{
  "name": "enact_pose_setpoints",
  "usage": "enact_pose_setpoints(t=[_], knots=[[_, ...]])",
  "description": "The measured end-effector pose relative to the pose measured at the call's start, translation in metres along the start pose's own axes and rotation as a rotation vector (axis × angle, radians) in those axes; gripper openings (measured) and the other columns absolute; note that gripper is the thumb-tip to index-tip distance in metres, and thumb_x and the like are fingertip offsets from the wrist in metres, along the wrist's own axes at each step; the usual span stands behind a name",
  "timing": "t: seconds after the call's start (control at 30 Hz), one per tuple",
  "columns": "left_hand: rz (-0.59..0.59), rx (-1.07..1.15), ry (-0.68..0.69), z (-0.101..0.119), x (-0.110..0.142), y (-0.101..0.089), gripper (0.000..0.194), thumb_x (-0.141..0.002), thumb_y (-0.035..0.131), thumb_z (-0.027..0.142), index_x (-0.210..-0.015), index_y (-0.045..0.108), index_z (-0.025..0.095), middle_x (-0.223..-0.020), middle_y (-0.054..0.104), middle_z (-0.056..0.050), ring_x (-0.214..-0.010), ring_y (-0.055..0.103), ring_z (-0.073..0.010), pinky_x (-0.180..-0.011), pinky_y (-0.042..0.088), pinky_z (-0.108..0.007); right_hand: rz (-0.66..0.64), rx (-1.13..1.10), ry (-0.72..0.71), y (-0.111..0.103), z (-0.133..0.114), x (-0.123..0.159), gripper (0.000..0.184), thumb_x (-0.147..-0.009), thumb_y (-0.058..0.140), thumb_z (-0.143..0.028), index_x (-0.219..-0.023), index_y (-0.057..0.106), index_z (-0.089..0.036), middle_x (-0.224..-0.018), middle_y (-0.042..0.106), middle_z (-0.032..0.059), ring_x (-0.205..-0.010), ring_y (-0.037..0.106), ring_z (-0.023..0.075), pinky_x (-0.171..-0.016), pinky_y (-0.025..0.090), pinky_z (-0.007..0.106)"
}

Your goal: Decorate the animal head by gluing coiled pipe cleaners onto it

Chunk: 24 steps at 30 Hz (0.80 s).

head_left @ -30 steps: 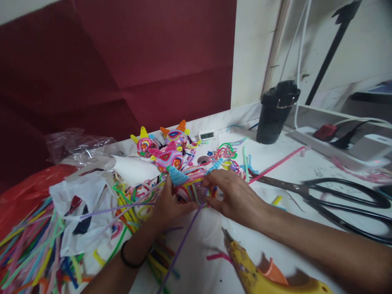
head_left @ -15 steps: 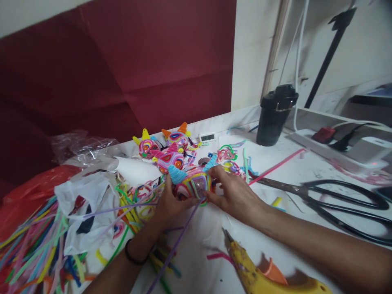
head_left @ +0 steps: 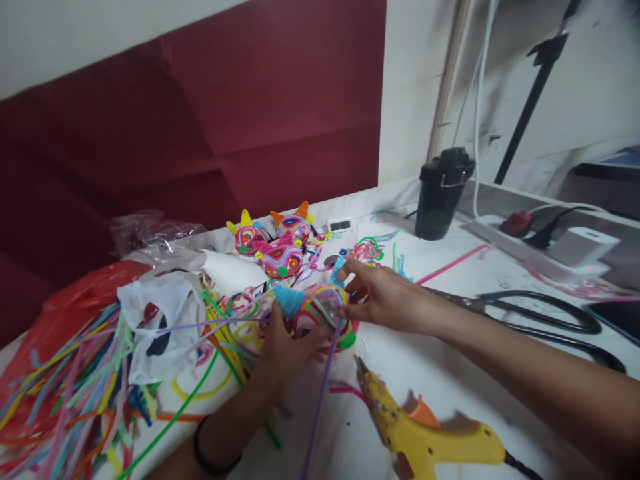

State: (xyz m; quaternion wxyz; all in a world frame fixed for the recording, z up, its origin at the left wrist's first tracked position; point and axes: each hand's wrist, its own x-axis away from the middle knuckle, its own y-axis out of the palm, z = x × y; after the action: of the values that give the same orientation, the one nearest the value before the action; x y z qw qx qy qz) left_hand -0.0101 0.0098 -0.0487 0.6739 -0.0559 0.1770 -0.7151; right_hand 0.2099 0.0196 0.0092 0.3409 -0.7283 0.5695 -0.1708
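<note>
Between both hands is a colourful animal head (head_left: pixel 325 300) built from coiled pipe cleaners, with two blue ears and a green nose. My left hand (head_left: pixel 287 347) grips its left side, the thumb lying across the lower front. My right hand (head_left: pixel 383 297) holds the right side, its fingers curled around the ear and edge. A purple pipe cleaner (head_left: pixel 320 407) hangs from the front towards me. Just beyond stands a pink-eared pipe-cleaner head (head_left: pixel 279 259). The yellow glue gun (head_left: pixel 435 433) lies below my right forearm, touched by neither hand.
Large black-handled scissors (head_left: pixel 540 313) lie partly behind my right forearm. A black lidded cup (head_left: pixel 440 200) and a white power strip (head_left: pixel 535 247) stand farther back. Many loose pipe cleaners (head_left: pixel 75 393) cover the left side, around a white plastic bag (head_left: pixel 165 320).
The animal head has turned and tilted in my hands, so its green nose now shows at lower right. My right fingers have shifted along its edge. The camera view has moved slightly.
</note>
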Motion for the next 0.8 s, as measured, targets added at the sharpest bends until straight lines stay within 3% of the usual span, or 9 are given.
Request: enact_pose_setpoints(t=[0.1, 0.23, 0.33, 0.4, 0.5, 0.57, 0.6, 0.7, 0.8], knots=[[-0.003, 0.144, -0.136, 0.0, 0.008, 0.001, 0.082, -0.061, 0.084, 0.044, -0.127, 0.04, 0.023, -0.116, 0.068, -0.011, -0.102, 0.068, -0.0277, -0.082, 0.059, -0.04, -0.048, 0.006, -0.013, 0.0, 0.001, -0.001, 0.043, -0.07, 0.077, -0.025, -0.106, 0.054, -0.022, -0.089, 0.07, 0.0035, -0.075, 0.068, 0.02, -0.062, 0.049, 0.028], [-0.06, 0.193, -0.097, 0.009, 0.009, -0.005, 0.063, -0.072, 0.074, 0.05, -0.121, 0.045, 0.023, -0.115, 0.068, -0.009, -0.103, 0.068, -0.0255, -0.084, 0.058, -0.038, -0.067, 0.015, -0.013, 0.0, -0.002, -0.001, 0.04, -0.07, 0.076, -0.023, -0.105, 0.056, -0.021, -0.091, 0.071, 0.0046, -0.078, 0.068, 0.0202, -0.063, 0.05, 0.028], [-0.041, 0.098, -0.046, 0.01, 0.003, -0.015, 0.061, -0.081, 0.066, 0.049, -0.13, 0.04, 0.022, -0.119, 0.065, -0.01, -0.106, 0.066, -0.0252, -0.088, 0.056, -0.041, -0.071, 0.031, -0.001, 0.0, -0.004, -0.002, 0.041, -0.07, 0.077, -0.024, -0.105, 0.057, -0.021, -0.092, 0.071, 0.0049, -0.077, 0.069, 0.0206, -0.062, 0.049, 0.028], [0.045, -0.048, 0.106, 0.009, -0.002, -0.022, 0.066, -0.084, 0.063, 0.045, -0.139, 0.033, 0.022, -0.128, 0.059, -0.012, -0.115, 0.061, -0.0261, -0.094, 0.053, -0.043, -0.071, 0.04, 0.006, -0.001, -0.004, -0.004, 0.041, -0.069, 0.078, -0.024, -0.105, 0.057, -0.021, -0.092, 0.071, 0.005, -0.077, 0.069, 0.0209, -0.062, 0.049, 0.028], [0.148, -0.403, 0.543, 0.015, -0.008, -0.029, 0.063, -0.085, 0.065, 0.034, -0.141, 0.036, 0.022, -0.139, 0.049, -0.014, -0.131, 0.048, -0.0286, -0.107, 0.043, -0.048, -0.08, 0.045, 0.012, 0.0, -0.003, -0.007, 0.042, -0.069, 0.078, -0.026, -0.107, 0.058, -0.021, -0.094, 0.071, 0.0052, -0.078, 0.069, 0.0211, -0.063, 0.05, 0.029], [0.058, -0.609, 0.797, 0.024, -0.011, -0.032, 0.05, -0.087, 0.062, 0.026, -0.134, 0.046, 0.022, -0.135, 0.054, -0.012, -0.131, 0.048, -0.0271, -0.111, 0.038, -0.047, -0.085, 0.049, 0.015, 0.001, -0.003, -0.009, 0.043, -0.07, 0.078, -0.027, -0.108, 0.058, -0.021, -0.095, 0.071, 0.0054, -0.078, 0.069, 0.021, -0.064, 0.05, 0.029], [-0.026, -0.668, 0.857, 0.03, -0.013, -0.033, 0.043, -0.089, 0.058, 0.023, -0.132, 0.05, 0.022, -0.132, 0.057, -0.011, -0.128, 0.05, -0.0254, -0.111, 0.039, -0.045, -0.086, 0.052, 0.015, 0.001, -0.004, -0.01, 0.043, -0.07, 0.077, -0.027, -0.108, 0.058, -0.021, -0.095, 0.071, 0.0054, -0.079, 0.069, 0.0211, -0.064, 0.05, 0.029], [-0.259, -0.736, 0.819, 0.045, -0.018, -0.033, 0.034, -0.094, 0.05, 0.022, -0.128, 0.054, 0.02, -0.128, 0.06, -0.01, -0.121, 0.056, -0.0227, -0.104, 0.047, -0.038, -0.091, 0.066, 0.014, 0.001, -0.006, -0.011, 0.041, -0.071, 0.077, -0.027, -0.107, 0.058, -0.021, -0.093, 0.072, 0.0051, -0.078, 0.069, 0.0214, -0.064, 0.05, 0.029], [-0.366, -0.736, 0.777, 0.052, -0.025, -0.035, 0.032, -0.094, 0.051, 0.021, -0.126, 0.055, 0.02, -0.125, 0.063, -0.009, -0.116, 0.06, -0.0221, -0.099, 0.05, -0.037, -0.09, 0.084, 0.02, 0.001, -0.01, -0.012, 0.038, -0.071, 0.076, -0.027, -0.105, 0.059, -0.021, -0.089, 0.072, 0.0049, -0.076, 0.069, 0.0219, -0.062, 0.05, 0.029]])
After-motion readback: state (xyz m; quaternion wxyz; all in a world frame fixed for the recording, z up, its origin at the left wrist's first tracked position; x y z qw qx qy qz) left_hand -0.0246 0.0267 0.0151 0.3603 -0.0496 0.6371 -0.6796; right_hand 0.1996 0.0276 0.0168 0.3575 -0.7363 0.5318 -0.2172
